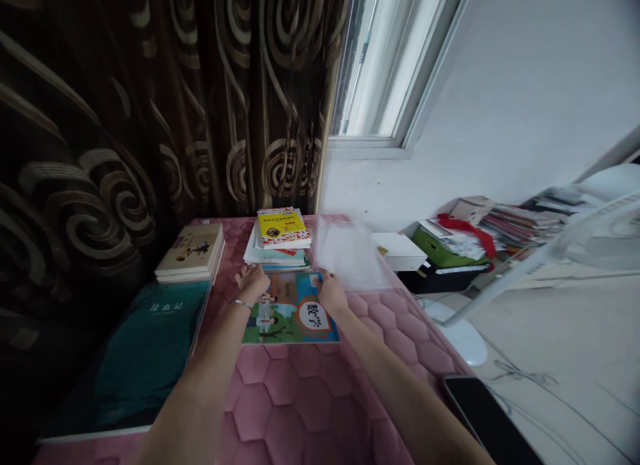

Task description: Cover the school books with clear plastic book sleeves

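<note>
A maths textbook [295,318] with a blue and green picture cover lies sideways on the pink quilted surface in front of me. My right hand [332,293] grips its far right corner, thumb on the cover. At the far left corner, my left hand [254,285] is closed with curled fingers on the edge; its grip is partly hidden by the hand itself. Just beyond the textbook stands a small stack with a yellow book [283,226] on top and paler books [277,257] beneath. Clear plastic sheets [350,255] lie beyond my right hand.
At left are a large teal book [150,351] and a stack of tan books [190,251] by the dark curtain [200,105]. A white box [400,251] stands past the far right edge. A dark-screened device [490,418] lies near right, beside a white fan [550,245].
</note>
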A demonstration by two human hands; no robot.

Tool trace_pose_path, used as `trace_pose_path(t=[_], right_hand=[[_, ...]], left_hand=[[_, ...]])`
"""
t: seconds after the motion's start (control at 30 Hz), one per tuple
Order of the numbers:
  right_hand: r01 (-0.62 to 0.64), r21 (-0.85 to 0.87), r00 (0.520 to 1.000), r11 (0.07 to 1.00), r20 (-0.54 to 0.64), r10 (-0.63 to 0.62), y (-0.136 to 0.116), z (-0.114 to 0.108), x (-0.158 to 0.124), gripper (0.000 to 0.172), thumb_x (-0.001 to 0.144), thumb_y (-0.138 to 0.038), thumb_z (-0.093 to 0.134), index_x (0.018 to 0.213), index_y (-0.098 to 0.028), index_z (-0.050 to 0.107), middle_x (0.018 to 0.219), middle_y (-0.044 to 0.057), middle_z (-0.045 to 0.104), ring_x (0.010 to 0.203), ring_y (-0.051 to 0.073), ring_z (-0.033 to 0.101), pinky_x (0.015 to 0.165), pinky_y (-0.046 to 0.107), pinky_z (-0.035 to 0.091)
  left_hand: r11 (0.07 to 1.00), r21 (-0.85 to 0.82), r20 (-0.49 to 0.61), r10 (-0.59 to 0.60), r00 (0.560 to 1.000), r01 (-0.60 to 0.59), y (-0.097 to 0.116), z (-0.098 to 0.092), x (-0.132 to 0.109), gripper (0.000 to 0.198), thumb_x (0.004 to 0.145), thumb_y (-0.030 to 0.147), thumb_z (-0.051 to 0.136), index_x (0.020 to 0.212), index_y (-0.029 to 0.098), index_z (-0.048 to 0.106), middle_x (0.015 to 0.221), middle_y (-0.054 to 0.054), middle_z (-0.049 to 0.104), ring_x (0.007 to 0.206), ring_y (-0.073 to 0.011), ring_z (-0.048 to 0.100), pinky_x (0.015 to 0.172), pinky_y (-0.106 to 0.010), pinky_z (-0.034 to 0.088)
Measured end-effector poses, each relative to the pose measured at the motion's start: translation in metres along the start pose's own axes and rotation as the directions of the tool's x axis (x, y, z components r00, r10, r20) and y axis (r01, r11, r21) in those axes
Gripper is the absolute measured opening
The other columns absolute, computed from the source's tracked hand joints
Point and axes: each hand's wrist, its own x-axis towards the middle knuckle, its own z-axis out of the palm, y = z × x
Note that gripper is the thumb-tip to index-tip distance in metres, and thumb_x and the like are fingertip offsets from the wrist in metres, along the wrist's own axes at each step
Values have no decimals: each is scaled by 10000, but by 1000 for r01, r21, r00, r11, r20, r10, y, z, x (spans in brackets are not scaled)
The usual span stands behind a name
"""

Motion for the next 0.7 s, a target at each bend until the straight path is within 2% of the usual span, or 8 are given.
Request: trace_pose_path(t=[0.03, 0.1, 0.17, 0.23, 0.3, 0.47, 0.57, 0.7], right_hand=[[-13, -22, 1000, 1000, 20, 14, -3, -1, 0, 394, 950, -188, 387, 1327, -134, 488, 1141, 192, 624, 967, 263, 662, 829, 353, 483], [-34, -60, 998, 998, 57, 37, -7, -2, -1, 391, 957, -184, 362, 1323, -153, 495, 1165, 186, 596, 964, 255, 664, 821, 353, 484], [-45, -88, 995, 995, 88, 52, -12, -4, -2, 393, 961, -176, 339, 1321, -155, 495, 1180, 192, 573, 963, 256, 667, 810, 359, 488], [-54, -109, 993, 993, 103, 65, -15, -5, -3, 387, 961, -156, 312, 1291, -135, 511, 1199, 211, 550, 951, 263, 673, 799, 372, 493], [-61, -120, 992, 991, 100, 73, -17, -5, -3, 369, 957, -140, 301, 1248, -112, 526, 1218, 228, 532, 940, 267, 677, 792, 381, 495], [-42, -108, 997, 993, 57, 48, -14, -3, -3, 324, 961, -203, 376, 1229, -82, 512, 1189, 221, 560, 958, 261, 664, 805, 349, 491], [-3, -95, 1000, 995, 15, 4, -13, -6, -4, 328, 952, -219, 420, 1234, -85, 521, 1175, 205, 576, 976, 243, 653, 845, 322, 479], [65, -101, 995, 993, -73, -73, -6, -16, -20, 343, 932, -195, 447, 1246, -104, 551, 1345, 213, 489, 1097, 237, 609, 938, 302, 445]], left_hand=[[992, 25, -53, -122, 991, 124, 3, 4, 0, 325, 936, 270, 529, 1230, 134, 556, 1334, -151, 512, 1196, -320, 517, 975, -541, 428], [929, 55, -146, -354, 924, 365, 8, 13, -7, 362, 930, 244, 477, 1273, 138, 528, 1401, -208, 430, 1289, -388, 414, 986, -606, 377], [875, 51, -188, -464, 866, 481, 11, 20, -23, 436, 920, 255, 454, 1345, 161, 475, 1442, -223, 376, 1304, -407, 391, 958, -601, 401], [842, 39, -194, -521, 831, 537, 9, 24, -46, 489, 907, 241, 451, 1390, 169, 434, 1447, -221, 376, 1262, -396, 447, 913, -552, 450], [843, 13, -205, -524, 826, 538, 3, 26, -71, 490, 883, 177, 455, 1373, 150, 456, 1393, -219, 449, 1225, -363, 499, 911, -499, 468], [898, -68, -265, -437, 859, 436, -17, 23, -126, 398, 826, 25, 447, 1201, 90, 561, 1182, -169, 631, 1167, -253, 577, 1001, -378, 439], [911, -148, -318, -413, 853, 386, -22, 24, -143, 337, 808, 23, 484, 1121, 95, 583, 1140, -156, 657, 1105, -237, 616, 982, -360, 463], [908, -245, -371, -411, 833, 339, -24, 28, -151, 269, 798, 63, 535, 1051, 132, 595, 1099, -133, 676, 1065, -246, 639, 945, -383, 499]])
